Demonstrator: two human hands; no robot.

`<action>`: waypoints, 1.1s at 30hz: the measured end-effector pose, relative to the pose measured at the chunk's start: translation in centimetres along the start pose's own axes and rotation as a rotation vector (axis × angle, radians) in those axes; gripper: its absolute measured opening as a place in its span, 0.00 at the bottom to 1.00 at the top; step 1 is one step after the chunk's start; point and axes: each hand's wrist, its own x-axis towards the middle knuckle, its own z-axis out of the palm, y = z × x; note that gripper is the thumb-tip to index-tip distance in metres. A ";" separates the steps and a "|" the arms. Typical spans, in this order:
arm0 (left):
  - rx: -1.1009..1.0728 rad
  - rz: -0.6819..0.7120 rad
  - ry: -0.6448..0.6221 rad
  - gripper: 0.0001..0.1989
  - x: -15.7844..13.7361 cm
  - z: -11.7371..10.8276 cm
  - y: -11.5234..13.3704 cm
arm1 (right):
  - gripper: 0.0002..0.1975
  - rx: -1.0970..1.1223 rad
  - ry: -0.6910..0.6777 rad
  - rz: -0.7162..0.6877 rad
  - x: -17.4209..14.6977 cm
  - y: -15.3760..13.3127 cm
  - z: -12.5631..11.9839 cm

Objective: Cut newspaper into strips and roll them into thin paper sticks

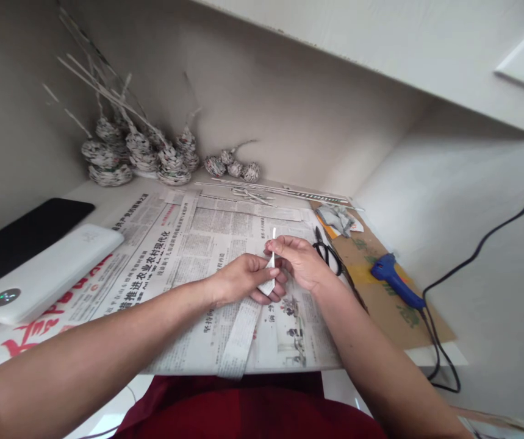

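Note:
A strip of newspaper (240,344) runs up from the table's front edge into my hands, where its upper end is rolled into a thin white tube. My left hand (247,277) is closed on the strip, thumb pressed on the folded paper. Just to its right, my right hand (301,261) pinches the rolled part, and the narrow tip sticks up above the fingers. Some of the paper is hidden by the fingers. Below both hands lie spread newspaper sheets (183,274). Black-handled scissors (328,253) lie just beyond my right hand.
Several woven paper gourds (174,164) stand at the back left, beside small woven balls (251,172). Thin paper sticks (280,192) lie along the back. A white power bank (55,268) is at left. A blue glue gun (396,280) with a black cord rests on cardboard (380,238) at right.

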 end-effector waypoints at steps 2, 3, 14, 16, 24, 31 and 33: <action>-0.008 0.003 0.002 0.19 0.0 0.0 0.0 | 0.17 -0.025 -0.063 0.042 -0.1 -0.1 0.0; -0.010 0.004 0.003 0.19 0.0 0.0 0.1 | 0.17 -0.033 -0.076 0.057 -0.1 -0.1 0.0; -0.019 0.020 0.014 0.18 0.0 0.0 0.1 | 0.15 0.010 -0.103 0.060 0.0 -0.3 -0.3; -0.010 0.022 0.001 0.18 0.0 -0.1 0.0 | 0.13 0.037 -0.040 0.023 0.1 -0.2 -0.3; -0.004 0.025 -0.010 0.17 -0.1 -0.1 0.0 | 0.15 0.000 -0.092 0.066 0.0 -0.1 -0.3; -0.003 0.030 -0.012 0.17 0.0 -0.1 -0.1 | 0.16 0.003 -0.100 0.040 -0.1 -0.2 -0.2; -0.009 0.036 -0.008 0.17 0.0 -0.2 -0.1 | 0.16 -0.017 -0.113 0.062 -0.1 -0.2 -0.3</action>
